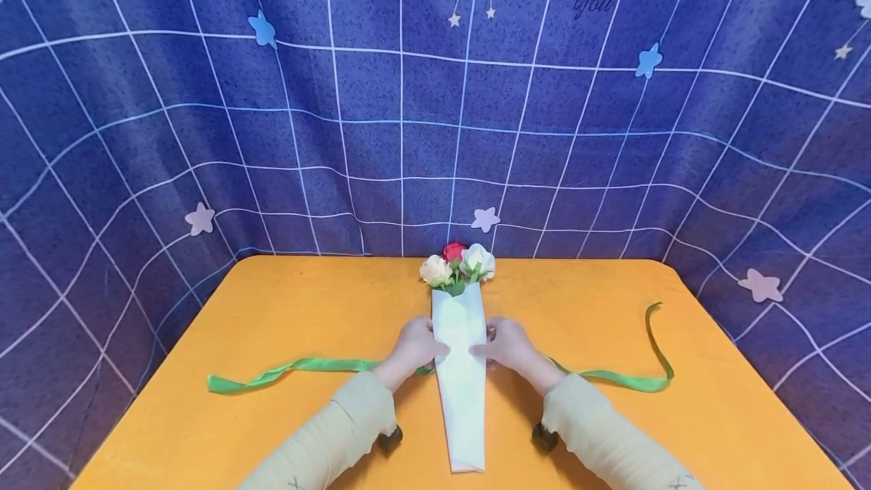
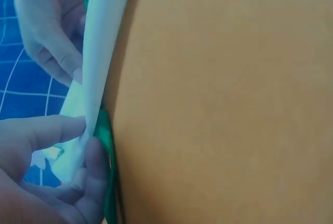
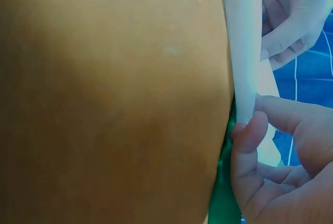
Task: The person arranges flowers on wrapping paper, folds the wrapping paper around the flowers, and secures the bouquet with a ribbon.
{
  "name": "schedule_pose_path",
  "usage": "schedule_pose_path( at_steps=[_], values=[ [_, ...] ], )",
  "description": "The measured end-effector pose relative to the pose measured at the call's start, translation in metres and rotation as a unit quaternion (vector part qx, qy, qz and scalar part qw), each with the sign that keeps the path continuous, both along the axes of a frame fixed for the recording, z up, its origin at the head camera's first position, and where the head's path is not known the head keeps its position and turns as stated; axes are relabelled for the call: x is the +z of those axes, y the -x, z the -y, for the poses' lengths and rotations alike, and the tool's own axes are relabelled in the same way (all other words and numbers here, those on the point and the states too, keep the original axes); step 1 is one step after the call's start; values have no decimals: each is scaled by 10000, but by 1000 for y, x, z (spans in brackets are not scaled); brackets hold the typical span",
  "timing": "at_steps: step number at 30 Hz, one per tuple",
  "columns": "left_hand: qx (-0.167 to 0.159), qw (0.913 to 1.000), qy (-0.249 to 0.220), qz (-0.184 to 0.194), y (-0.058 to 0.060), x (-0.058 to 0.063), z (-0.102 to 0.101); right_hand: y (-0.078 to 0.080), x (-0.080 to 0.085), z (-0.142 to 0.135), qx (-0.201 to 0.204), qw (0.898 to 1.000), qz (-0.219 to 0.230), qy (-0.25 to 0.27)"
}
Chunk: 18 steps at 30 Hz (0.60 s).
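A bouquet wrapped in white paper [image 1: 463, 392] lies lengthwise down the middle of the table, its narrow end toward me. A cream rose [image 1: 436, 271], a red rose [image 1: 454, 250] and a white rose [image 1: 478, 262] show at its far end. My left hand [image 1: 416, 345] pinches the left edge of the wrap, thumb on top and fingers at the underside. Opposite it, my right hand [image 1: 506, 344] pinches the right edge likewise. A green ribbon [image 1: 320, 364] runs crosswise beneath the wrap; in the right wrist view the ribbon [image 3: 225, 187] passes close below my fingers.
The ribbon's left end stretches flat over the orange table [image 1: 299, 293], and its right end curls up toward the far side. A blue gridded curtain [image 1: 435, 97] with stars and clouds hangs behind the table and along both sides.
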State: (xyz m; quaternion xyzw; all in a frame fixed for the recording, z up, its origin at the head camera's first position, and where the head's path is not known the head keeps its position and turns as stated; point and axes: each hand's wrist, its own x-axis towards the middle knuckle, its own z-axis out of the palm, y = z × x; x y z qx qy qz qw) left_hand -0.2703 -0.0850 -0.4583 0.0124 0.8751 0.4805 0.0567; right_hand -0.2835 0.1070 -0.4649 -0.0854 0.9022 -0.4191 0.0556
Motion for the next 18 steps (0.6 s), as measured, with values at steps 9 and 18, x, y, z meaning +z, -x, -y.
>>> schedule_pose_path(
  at_steps=[9,18],
  values=[
    [37,9805,1931,-366,1,1,-1,-2,6,4,104,9898,-559,-1303],
    [-105,9816,1900,-192,-4,10,7,-2,12,-8,75,9981,299,-541]
  ],
)
